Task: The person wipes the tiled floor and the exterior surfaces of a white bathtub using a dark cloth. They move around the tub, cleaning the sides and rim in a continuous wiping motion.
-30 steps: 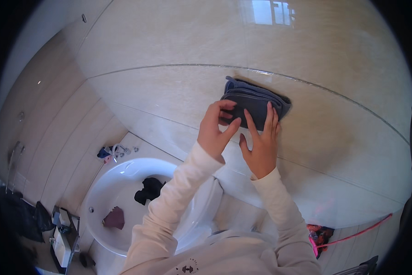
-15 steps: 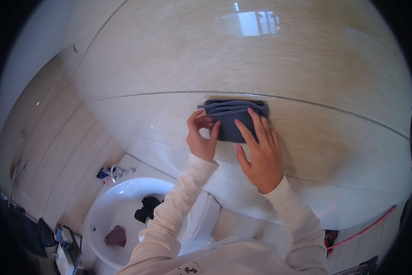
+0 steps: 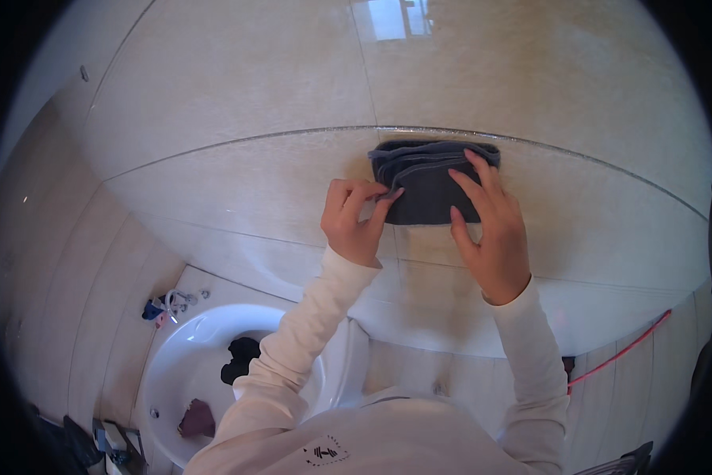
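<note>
A dark grey folded cloth (image 3: 431, 196) lies against the glossy beige tiles (image 3: 277, 190), just below a seam between them. Thumb and fingertips of my left hand (image 3: 354, 223) pinch the cloth's left edge. My right hand (image 3: 498, 233) rests its spread fingertips on the right part of the cloth, with the thumb apart at the lower edge. Several folded layers show along the cloth's upper side.
A white round-ended bathtub (image 3: 356, 360) stands at lower left, with a black cloth (image 3: 241, 360) and a maroon cloth (image 3: 196, 418) inside. A chrome faucet (image 3: 180, 301) is at its corner. A pink-red cord (image 3: 621, 352) runs at lower right.
The cloth and both hands sit higher and further right in the picture, which has itself shifted. My left fingers, looser before, now pinch the cloth's edge.
</note>
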A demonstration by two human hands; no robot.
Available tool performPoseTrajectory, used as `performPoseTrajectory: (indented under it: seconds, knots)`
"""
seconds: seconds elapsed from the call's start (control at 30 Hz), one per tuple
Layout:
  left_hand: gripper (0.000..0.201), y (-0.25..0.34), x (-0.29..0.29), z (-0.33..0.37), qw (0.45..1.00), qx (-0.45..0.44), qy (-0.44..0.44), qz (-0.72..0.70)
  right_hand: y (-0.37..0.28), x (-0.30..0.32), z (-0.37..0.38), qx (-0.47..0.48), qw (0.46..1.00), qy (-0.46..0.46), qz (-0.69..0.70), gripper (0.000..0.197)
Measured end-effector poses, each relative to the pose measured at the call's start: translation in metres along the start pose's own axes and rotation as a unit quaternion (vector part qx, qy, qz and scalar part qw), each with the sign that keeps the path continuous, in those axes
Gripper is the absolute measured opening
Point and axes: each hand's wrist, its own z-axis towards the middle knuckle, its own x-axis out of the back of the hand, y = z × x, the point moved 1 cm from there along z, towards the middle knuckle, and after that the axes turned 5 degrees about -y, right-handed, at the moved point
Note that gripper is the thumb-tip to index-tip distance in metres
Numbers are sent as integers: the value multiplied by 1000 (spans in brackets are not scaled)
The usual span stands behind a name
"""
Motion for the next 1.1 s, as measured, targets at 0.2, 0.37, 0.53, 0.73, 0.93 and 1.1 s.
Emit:
performPoseTrajectory:
  seconds: [0.2,0.37,0.53,0.73,0.93,1.1]
  knots:
    - [20,0,-5,26,998,-52,26,-39,-8,-3,5,-22,1000,-8,-12,41]
    - [19,-16,-12,22,999,-37,-2,-26,-12,-3,5,-54,998,7,-20,33]
    - [17,-10,-3,29,998,-36,-6,-51,16,-10,18,26,985,137,-97,26]
    - [16,-7,-2,31,999,-10,-7,-48,20,-9,23,14,987,157,-13,18]
    - [19,-14,2,32,999,-23,-23,-32,24,-2,24,-17,988,141,61,20]
    - [19,-8,0,31,999,-20,-24,-14,31,0,25,15,985,139,103,18]
